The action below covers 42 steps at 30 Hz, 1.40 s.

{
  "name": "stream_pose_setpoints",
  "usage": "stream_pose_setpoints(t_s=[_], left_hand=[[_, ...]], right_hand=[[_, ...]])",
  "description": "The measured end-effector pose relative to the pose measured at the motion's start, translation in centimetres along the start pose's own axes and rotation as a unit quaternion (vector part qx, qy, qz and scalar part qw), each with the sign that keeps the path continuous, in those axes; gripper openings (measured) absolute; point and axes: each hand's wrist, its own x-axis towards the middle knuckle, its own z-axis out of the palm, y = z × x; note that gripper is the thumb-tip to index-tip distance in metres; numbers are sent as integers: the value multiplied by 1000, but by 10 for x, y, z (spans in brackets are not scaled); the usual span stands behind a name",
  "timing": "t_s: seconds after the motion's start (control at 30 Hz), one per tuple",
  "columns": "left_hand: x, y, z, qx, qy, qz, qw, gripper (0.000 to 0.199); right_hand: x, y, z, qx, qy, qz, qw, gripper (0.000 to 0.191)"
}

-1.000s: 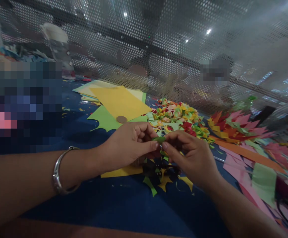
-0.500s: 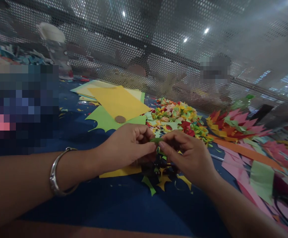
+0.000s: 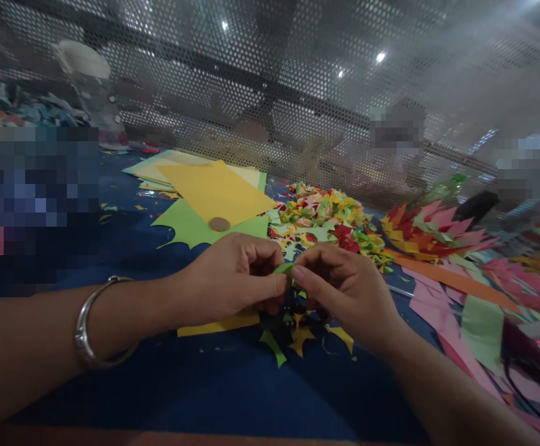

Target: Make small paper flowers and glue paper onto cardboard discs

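Between my fingertips is a small curved piece of green paper [image 3: 284, 269]. My left hand [image 3: 239, 275], a silver bangle behind its wrist, pinches the piece's left side. From the right, my right hand [image 3: 346, 285] pinches the other side with thumb and fingers. Below and between the hands lie yellow and green paper scraps [image 3: 302, 342] and a dark object I cannot make out. Just beyond my left hand, a brown disc [image 3: 219, 223] rests on a yellow sheet [image 3: 218, 189], which overlaps a green sheet with scalloped cut edges [image 3: 186, 229].
Past my hands is a heap of colourful paper cuttings [image 3: 328, 214]. Spiky folded-paper pieces [image 3: 437, 229] and pink strips [image 3: 430, 303] lie to the right. A clear cup [image 3: 93, 93] stands at the back left before a perforated metal screen [image 3: 270, 80]. The table covering [image 3: 214, 390] is dark blue.
The green paper piece now shows more of its face and arches between my fingertips. Both hands keep their pinch, and the view has shifted slightly.
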Motion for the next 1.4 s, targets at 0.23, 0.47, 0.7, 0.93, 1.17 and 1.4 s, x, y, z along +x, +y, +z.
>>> stream_pose_setpoints(t_s=[0.23, 0.47, 0.7, 0.93, 1.17, 1.4], left_hand=[[0, 0, -8, -45, -84, -17, 995, 24], [7, -4, -5, -171, -73, -32, 982, 17], [11, 2, -4, -271, 43, -61, 960, 11], [12, 4, -5, -284, 100, -47, 953, 9], [14, -2, -9, -250, 94, -25, 963, 17], [17, -6, -13, -223, 76, -17, 972, 17]], right_hand=[[-2, -4, -1, 122, -37, 43, 991, 26], [-2, 1, -2, 62, 37, -9, 997, 21], [-4, 3, 1, -168, 116, -139, 969, 5], [-2, 9, 4, -170, 101, -139, 970, 11], [-1, 10, 4, -153, 102, -111, 977, 10], [-1, 8, 3, -131, 87, -102, 982, 7]])
